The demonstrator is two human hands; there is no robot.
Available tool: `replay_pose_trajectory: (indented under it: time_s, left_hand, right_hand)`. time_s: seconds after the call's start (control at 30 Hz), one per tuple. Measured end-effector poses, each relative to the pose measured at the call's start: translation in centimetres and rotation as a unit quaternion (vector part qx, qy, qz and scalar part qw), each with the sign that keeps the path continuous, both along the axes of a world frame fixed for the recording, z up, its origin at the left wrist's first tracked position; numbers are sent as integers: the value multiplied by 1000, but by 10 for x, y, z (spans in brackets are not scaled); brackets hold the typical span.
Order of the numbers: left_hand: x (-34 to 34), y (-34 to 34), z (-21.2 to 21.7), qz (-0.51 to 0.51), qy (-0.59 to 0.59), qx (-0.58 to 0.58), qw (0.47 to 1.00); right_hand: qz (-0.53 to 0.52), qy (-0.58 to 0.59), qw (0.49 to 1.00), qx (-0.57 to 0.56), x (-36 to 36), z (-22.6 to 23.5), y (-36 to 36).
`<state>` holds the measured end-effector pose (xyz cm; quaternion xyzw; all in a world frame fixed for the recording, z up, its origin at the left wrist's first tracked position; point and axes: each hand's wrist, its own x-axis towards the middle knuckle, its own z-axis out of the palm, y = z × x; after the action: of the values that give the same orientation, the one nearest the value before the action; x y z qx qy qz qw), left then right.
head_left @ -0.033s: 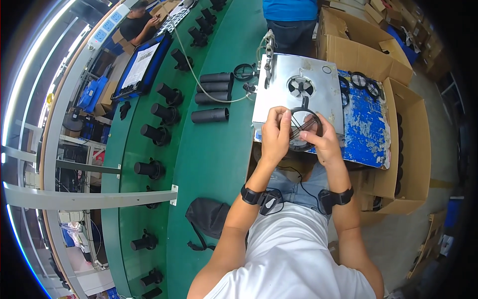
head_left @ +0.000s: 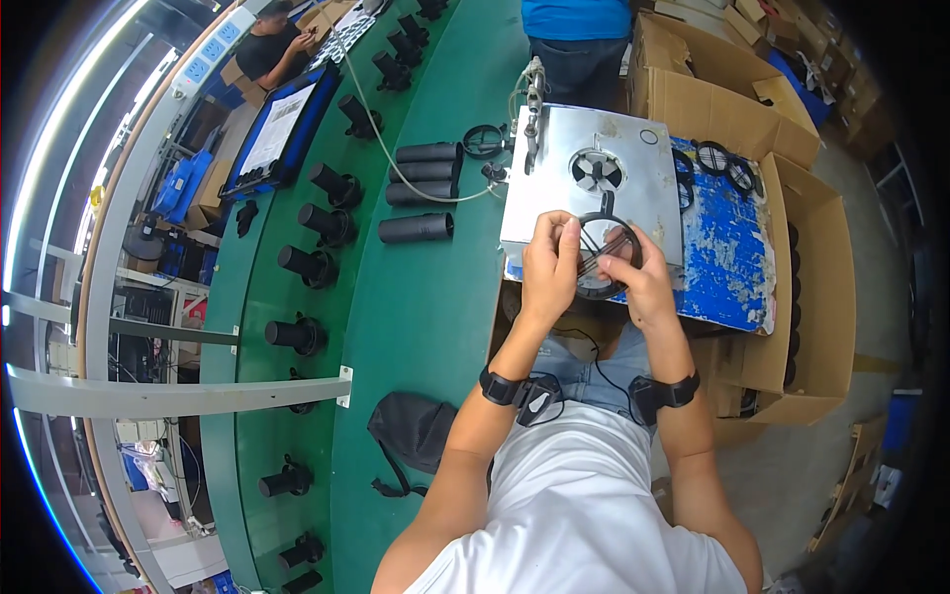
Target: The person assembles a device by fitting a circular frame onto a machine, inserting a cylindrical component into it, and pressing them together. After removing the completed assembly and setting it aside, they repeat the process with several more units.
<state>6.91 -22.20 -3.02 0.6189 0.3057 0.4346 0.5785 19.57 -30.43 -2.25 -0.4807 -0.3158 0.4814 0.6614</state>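
My left hand [head_left: 550, 265] and right hand [head_left: 638, 277] both pinch a black ring [head_left: 606, 255] above the metal box [head_left: 584, 188]; my fingers hide its lower rim.

1. One view only: a wide fisheye camera worn on the person's head, looking steeply down.
2. It faces forward over the square silver metal box [head_left: 594, 188] and the curved green conveyor table [head_left: 416, 297], close above both.
3. The forearms enter from the lower edge.
4. Straight edges bend toward the rim; the corners are black.
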Motion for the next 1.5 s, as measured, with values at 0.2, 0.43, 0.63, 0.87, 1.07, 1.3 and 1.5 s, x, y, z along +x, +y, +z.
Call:
replay_pose_trajectory:
  time_s: [0.2, 0.43, 0.63, 0.87, 1.07, 1.3, 1.5]
  left_hand:
    - [3, 2, -21, -42, 91, 50, 994]
    - [42, 54, -25, -45, 162, 137, 976]
    - [91, 115, -44, 44, 214, 254, 942]
    - [109, 170, -60, -29, 340, 310, 887]
    - [102, 179, -68, -131, 370, 330, 858]
    - [102, 143, -77, -57, 336, 345, 875]
    - [101, 161, -67, -82, 359, 374, 851]
  right_hand:
    - [-90, -124, 988, 2, 2, -22, 12]
    - [-94, -316, 943, -46, 44, -55, 54]
    - [-215, -501, 833, -93, 77, -58, 119]
    - [-176, -603, 762, -154, 107, -65, 132]
    - [-97, -645, 746, -133, 106, -78, 122]
    - [9, -695, 705, -137, 129, -56, 121]
    - [-137, -671, 713, -148, 91, -64, 127]
